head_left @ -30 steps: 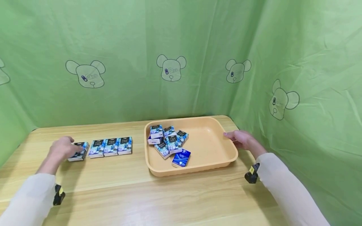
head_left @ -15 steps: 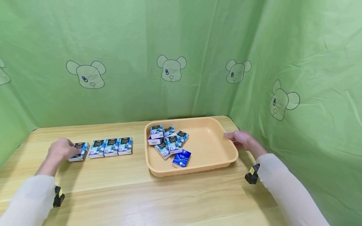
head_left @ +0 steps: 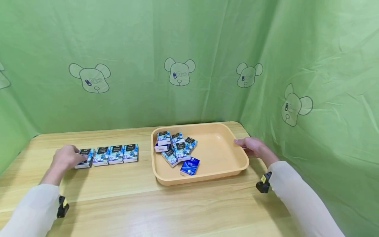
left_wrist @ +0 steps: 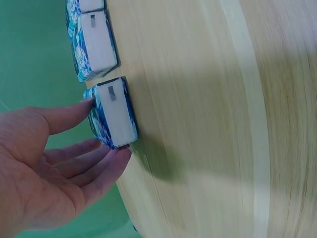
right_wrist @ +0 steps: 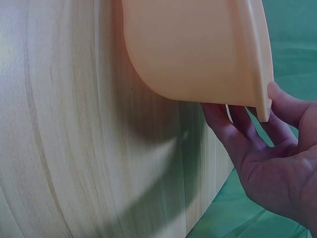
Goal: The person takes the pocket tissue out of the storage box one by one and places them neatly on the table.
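My left hand (head_left: pixel 63 158) holds a small tissue pack (head_left: pixel 88 153) with a blue flower print at the left end of a row. In the left wrist view, the thumb rests on the top edge of this pack and the fingertips touch its outer end. Beside it lie several similar packs (head_left: pixel 116 154) in a line, with a slim gap between the held pack and the first of them. My right hand (head_left: pixel 254 147) grips the right rim of a peach plastic tray (head_left: pixel 219 154). In the right wrist view, the thumb lies over the rim (right_wrist: pixel 264 89) and the fingers sit beneath it.
Inside the tray's left half, several flower-print packs (head_left: pixel 181 150) are heaped, with a plain dark blue pack (head_left: pixel 190 166) in front. Tray and row stand on a wooden table (head_left: pixel 165 210). Green curtain (head_left: pixel 189 102) encloses the back and sides.
My left hand has slid the held tissue pack slightly to the right, narrowing the gap to the row. My right hand and the tray stay in place.
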A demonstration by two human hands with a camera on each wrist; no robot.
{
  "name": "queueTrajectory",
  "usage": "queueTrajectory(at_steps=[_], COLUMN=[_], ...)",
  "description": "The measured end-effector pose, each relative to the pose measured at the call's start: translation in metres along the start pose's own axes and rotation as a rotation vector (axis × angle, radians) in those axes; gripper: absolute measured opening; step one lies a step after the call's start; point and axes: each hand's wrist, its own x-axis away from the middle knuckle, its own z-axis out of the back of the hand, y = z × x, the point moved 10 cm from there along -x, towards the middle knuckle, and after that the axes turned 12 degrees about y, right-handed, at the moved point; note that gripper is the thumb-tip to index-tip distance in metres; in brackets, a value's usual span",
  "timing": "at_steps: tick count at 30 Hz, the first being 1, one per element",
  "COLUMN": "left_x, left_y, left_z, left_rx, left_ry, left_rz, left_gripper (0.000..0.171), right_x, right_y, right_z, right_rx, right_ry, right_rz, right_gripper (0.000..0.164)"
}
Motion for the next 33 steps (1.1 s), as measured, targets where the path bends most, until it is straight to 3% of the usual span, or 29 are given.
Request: queueTrajectory(at_steps=[7, 33], left_x=[-0.0007, -0.0009], left_y=[0.0051, 0.0081], left_z=[0.001, -0.0016], left_rx=[-0.01, -0.008], left_ry=[0.023, 0.025], left_rz=[-0.026, -0.023], left_gripper=[0.07, 0.07], right_x=[-0.0016, 0.0005], right_y=[0.0013, 0.0001], right_z=[0.0002, 0.0005], right_rx=[-0.003, 0.008], right_ry=[0.007, 0.009], right_rz=[-0.008, 0.001], right_gripper=[0.052, 0.051])
